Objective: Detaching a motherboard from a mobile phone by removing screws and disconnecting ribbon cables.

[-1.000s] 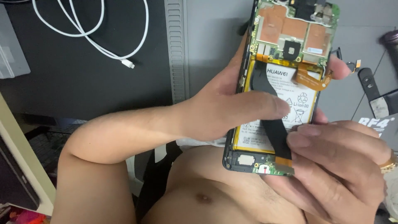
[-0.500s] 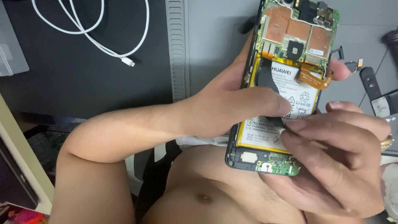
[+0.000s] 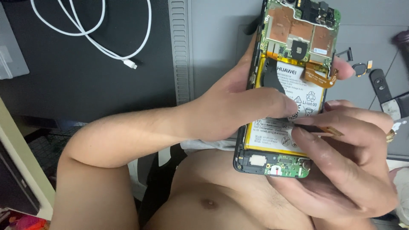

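Observation:
An opened smartphone [image 3: 298,42] without its back cover shows green circuit boards, copper shields and a white-and-yellow battery [image 3: 272,138]. My left hand [image 3: 234,106] grips its left edge, thumb lying across the battery. A black flex ribbon [image 3: 272,81] runs down from the upper board. Its lower end, with an orange tip [image 3: 332,130], is lifted off the battery and pinched between thumb and forefinger of my right hand [image 3: 349,166]. The rest of that hand cups the phone's lower right corner.
A grey work mat [image 3: 217,38] with a ribbed strip [image 3: 181,51] lies under the phone. A white charging cable [image 3: 106,47] loops over the black surface at upper left. Small loose phone parts [image 3: 362,68] and a black piece [image 3: 379,85] lie at right.
The ribbon's lower end, which lay flat down the battery to the bottom board, has come free and now sticks out to the right in my right fingers. The phone sits slightly closer.

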